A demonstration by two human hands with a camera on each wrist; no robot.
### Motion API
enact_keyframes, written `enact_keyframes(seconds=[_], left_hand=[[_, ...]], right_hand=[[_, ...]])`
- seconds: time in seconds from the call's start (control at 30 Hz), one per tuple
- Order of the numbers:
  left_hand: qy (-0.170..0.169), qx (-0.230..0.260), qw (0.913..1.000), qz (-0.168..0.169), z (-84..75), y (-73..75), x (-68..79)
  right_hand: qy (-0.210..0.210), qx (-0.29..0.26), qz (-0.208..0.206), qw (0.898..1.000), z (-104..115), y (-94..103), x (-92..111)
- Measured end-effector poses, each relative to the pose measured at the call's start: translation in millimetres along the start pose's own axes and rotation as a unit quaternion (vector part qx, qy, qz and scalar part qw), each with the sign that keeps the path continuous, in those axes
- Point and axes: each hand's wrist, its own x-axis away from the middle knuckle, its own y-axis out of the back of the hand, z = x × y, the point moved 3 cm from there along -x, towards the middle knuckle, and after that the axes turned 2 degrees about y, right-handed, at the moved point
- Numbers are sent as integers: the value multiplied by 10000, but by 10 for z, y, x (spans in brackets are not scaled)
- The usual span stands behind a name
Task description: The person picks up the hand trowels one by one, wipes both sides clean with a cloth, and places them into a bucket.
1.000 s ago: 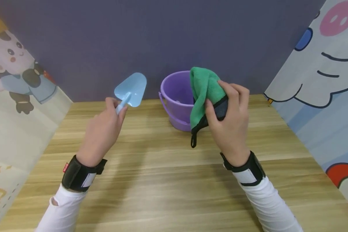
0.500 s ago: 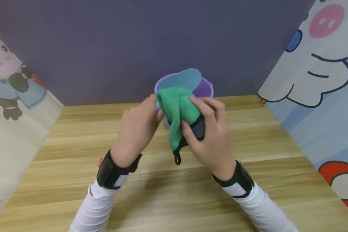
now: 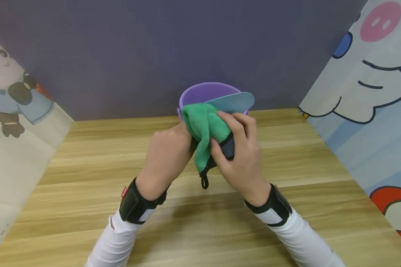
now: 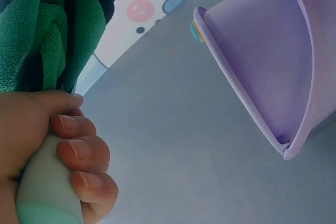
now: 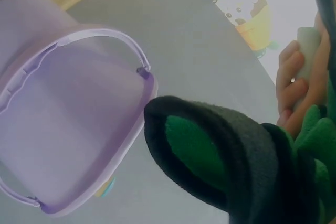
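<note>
My left hand (image 3: 165,157) grips a light blue toy shovel (image 3: 237,102); in the left wrist view its fingers curl round the pale handle (image 4: 47,179) with its mint end. A folded green cloth (image 3: 200,120) with dark grey and black edging and a black hanging loop is held between thumb and fingers of my right hand (image 3: 245,152). The cloth lies against the shovel near my left hand and hides its shaft and part of the blade. Behind both hands stands a purple bucket (image 3: 194,95); in the head view the blade overlaps its rim.
The wooden tabletop (image 3: 87,178) stretches around my hands and meets a dark wall (image 3: 120,55) just behind the bucket. Cartoon-printed panels (image 3: 364,92) slant along both sides. The bucket's handle (image 5: 107,32) appears in the right wrist view.
My left hand has brought the shovel rightward to the cloth, and the blade has turned to point right. The cloth has moved left with my right hand, then stayed nearly in place.
</note>
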Motion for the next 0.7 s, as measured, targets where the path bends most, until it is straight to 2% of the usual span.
enact_keyframes(seconds=[0.37,0.7], left_hand=[[-105,83,9999,28,6,-7,2],[-103,117,9998,134,11,-54,-10]], right_hand=[[-52,234,-5,9997,-62,-35,-1],[-230,291,-180,9991,-127,-35,-11]])
